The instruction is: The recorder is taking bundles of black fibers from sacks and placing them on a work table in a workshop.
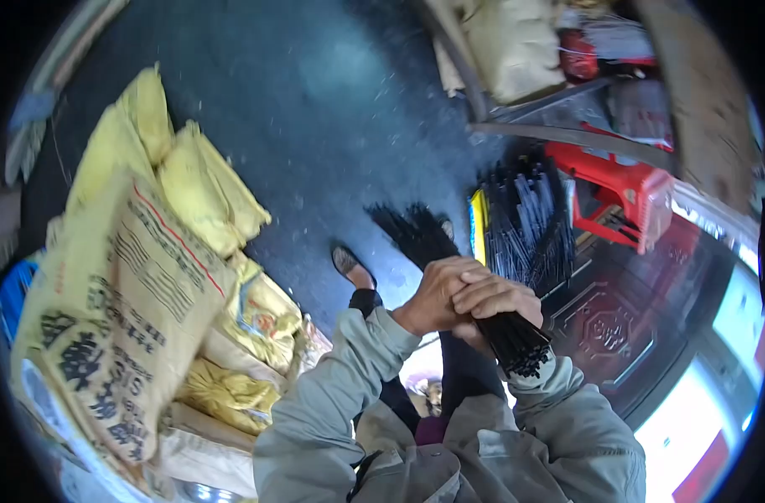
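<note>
Both my hands are wrapped round one bundle of thin black sticks [420, 233] in front of my body. My left hand [435, 295] grips it on the left, and my right hand [506, 303] closes over it on the right, the fingers of the two overlapping. The bundle lies aslant: its loose, spread end points far left, while its tight, even ends stick out below my right hand. Just beyond my hands stands a larger mass of similar black sticks [529, 222], with a yellow-and-blue edge [479, 226] at its left side.
Yellow sacks [210, 184] and a big printed tan sack [160, 310] are piled on the left. A red plastic stool [621, 184] stands at the right, by a dark carved panel [604, 323]. Behind it is a metal-framed rack [567, 134] with a pale sack [516, 50]. The floor [315, 109] is dark.
</note>
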`<state>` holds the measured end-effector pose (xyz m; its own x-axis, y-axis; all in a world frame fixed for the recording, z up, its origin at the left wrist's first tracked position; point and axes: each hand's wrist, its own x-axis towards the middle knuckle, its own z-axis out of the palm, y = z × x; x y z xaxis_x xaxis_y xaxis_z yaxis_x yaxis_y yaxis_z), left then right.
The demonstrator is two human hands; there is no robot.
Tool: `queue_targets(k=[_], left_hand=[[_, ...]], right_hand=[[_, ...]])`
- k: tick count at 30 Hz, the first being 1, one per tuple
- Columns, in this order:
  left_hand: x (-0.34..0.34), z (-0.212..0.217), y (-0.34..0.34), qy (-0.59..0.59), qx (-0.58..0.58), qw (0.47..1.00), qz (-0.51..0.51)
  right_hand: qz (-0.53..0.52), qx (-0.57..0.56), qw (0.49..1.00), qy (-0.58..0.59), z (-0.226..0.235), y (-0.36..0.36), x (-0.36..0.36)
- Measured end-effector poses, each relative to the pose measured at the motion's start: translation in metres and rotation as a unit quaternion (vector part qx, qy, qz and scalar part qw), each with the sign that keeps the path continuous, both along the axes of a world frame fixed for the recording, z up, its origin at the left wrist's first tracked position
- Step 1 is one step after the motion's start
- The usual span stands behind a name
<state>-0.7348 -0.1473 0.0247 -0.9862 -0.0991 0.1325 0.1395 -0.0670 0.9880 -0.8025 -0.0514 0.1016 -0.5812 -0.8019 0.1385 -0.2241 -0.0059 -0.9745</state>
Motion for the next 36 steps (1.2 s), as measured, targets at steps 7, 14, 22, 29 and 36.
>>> queue_targets(k=[7,14,22,29,36], left_hand=[[-0.026,0.181,0.014,0.138,-0.093,0.964,-0.209],[-0.086,0.300,0.080,-0.048,0.001,0.914,-0.403],[-0.167,0.347,0.116,0.116,-0.258,0.915,-0.287],[-0.255,0.351,0.049,0.110,-0.381,0.910,-0.120],[-0.355,0.328,0.067,0.293,-0.469,0.815,-0.174]], right_hand=[[0.031,-0.044,0.997,-0.059,0.185,0.047,-0.016],[-0.212,-0.135,0.957,-0.142,0.264,0.115,-0.016],[-0.419,-0.191,0.886,-0.042,0.337,0.235,-0.067],[-0.594,-0.103,0.777,0.184,0.369,0.319,-0.112],[-0.737,-0.063,0.611,0.283,0.425,0.380,-0.140]])
